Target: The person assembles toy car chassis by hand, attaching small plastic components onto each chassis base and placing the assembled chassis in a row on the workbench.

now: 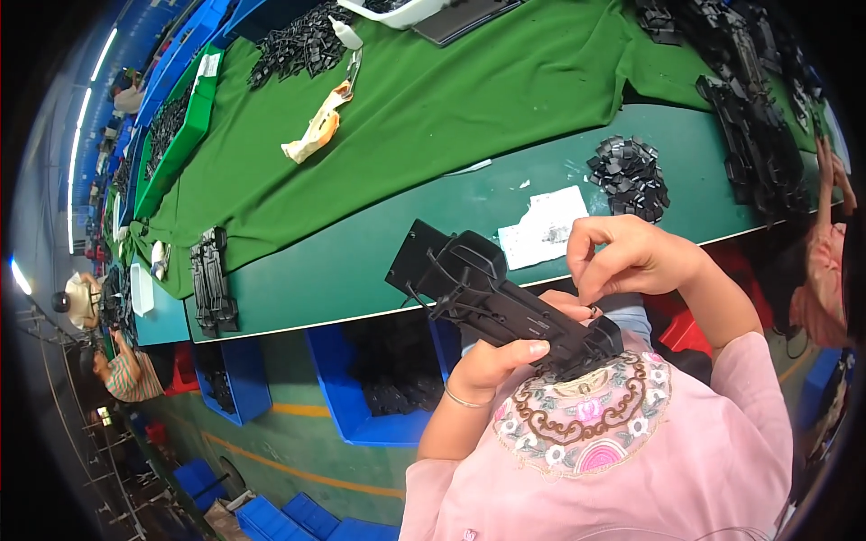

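A long black moulded plastic part [505, 298] is tilted in front of my chest, its flat plate end pointing up and to the left. My left hand [496, 365], with a bangle on the wrist, grips its lower side, thumb lying on top. Above the part's near end, my right hand [636, 257] is closed in a pinch. Whatever sits between those fingertips is too small or hidden to make out. On the table just beyond are a white sheet of paper [546, 227] with dark smudges and a pile of small black pieces [629, 176].
A green cloth [451, 108] covers the table's far part. More black parts lie at the left [213, 284] and right [753, 144]. A white bottle [346, 34] stands far back. Below the table edge is a blue bin [388, 431]. A co-worker's arm [825, 189] reaches in at right.
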`<state>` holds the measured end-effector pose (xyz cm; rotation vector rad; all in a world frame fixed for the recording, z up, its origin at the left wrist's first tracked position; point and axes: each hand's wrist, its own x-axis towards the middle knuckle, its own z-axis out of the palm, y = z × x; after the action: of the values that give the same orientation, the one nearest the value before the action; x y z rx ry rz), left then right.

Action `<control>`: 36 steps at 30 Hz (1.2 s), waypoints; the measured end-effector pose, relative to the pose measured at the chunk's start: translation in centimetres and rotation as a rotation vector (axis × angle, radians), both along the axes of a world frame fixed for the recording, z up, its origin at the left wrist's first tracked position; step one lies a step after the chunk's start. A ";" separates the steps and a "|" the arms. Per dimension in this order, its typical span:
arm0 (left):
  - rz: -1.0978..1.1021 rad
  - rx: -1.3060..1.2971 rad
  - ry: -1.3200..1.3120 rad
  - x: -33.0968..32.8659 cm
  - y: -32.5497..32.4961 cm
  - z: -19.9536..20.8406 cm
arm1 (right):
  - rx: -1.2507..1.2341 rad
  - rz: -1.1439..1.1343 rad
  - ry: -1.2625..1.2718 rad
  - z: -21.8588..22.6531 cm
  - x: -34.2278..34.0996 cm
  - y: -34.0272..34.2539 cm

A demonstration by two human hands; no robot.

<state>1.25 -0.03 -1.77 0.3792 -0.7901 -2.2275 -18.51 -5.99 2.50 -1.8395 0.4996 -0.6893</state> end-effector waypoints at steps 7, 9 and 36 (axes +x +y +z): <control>0.068 0.018 -0.159 0.3 0.1 0.7 | 0.169 -0.125 0.011 0.1 -0.3 0.8; 0.094 0.011 -0.167 0.1 0.3 0.8 | 0.392 -0.236 -0.040 -0.2 -0.2 1.8; 0.500 0.171 -0.362 0.9 1.3 0.3 | -0.280 -0.514 0.403 -2.6 0.1 0.1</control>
<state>2.17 1.27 -1.44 0.9715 -0.6014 -1.7761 -18.45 -5.89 -0.05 -2.1461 1.2216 -0.7530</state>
